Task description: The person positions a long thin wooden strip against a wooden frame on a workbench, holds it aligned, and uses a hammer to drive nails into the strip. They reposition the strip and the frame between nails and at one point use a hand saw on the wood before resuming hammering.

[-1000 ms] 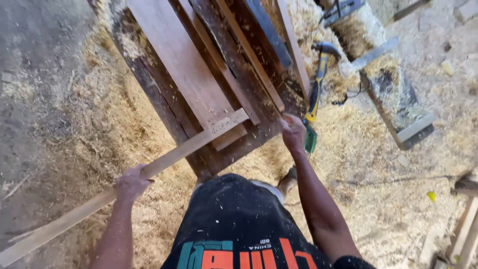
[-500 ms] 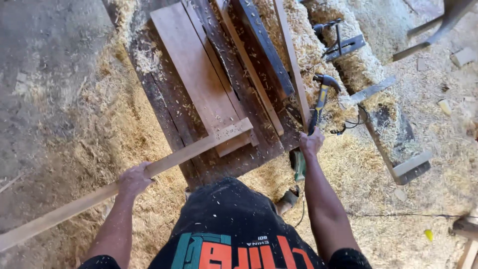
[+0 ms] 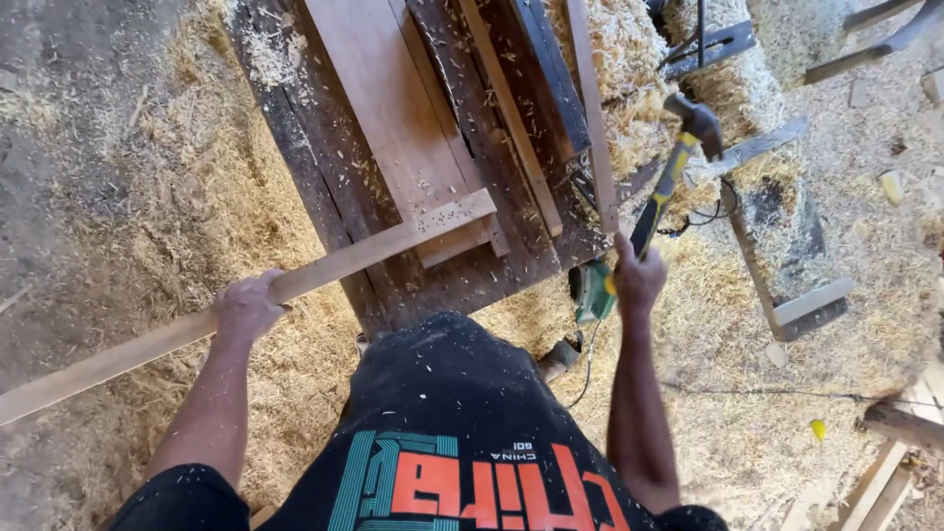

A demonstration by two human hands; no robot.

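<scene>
My left hand (image 3: 248,305) grips a long pale wooden batten (image 3: 324,267) that lies crosswise, its right end resting on a wide reddish board (image 3: 379,88) on the dark workbench (image 3: 295,138). My right hand (image 3: 639,278) holds a hammer (image 3: 678,162) with a yellow-and-black handle, its dark head raised up and to the right, above the bench edge. Thin wooden slats (image 3: 511,113) lie lengthwise on the bench beside the board.
Wood shavings cover the ground all around (image 3: 177,197). A green power tool (image 3: 593,291) with a cord sits at the bench's near right corner. A shaving-covered metal frame (image 3: 777,226) stands to the right; timber offcuts (image 3: 895,462) lie at the lower right.
My right hand has picked the hammer up from beside the bench and raised it. The batten's end has stayed on the board, and my left hand keeps its grip.
</scene>
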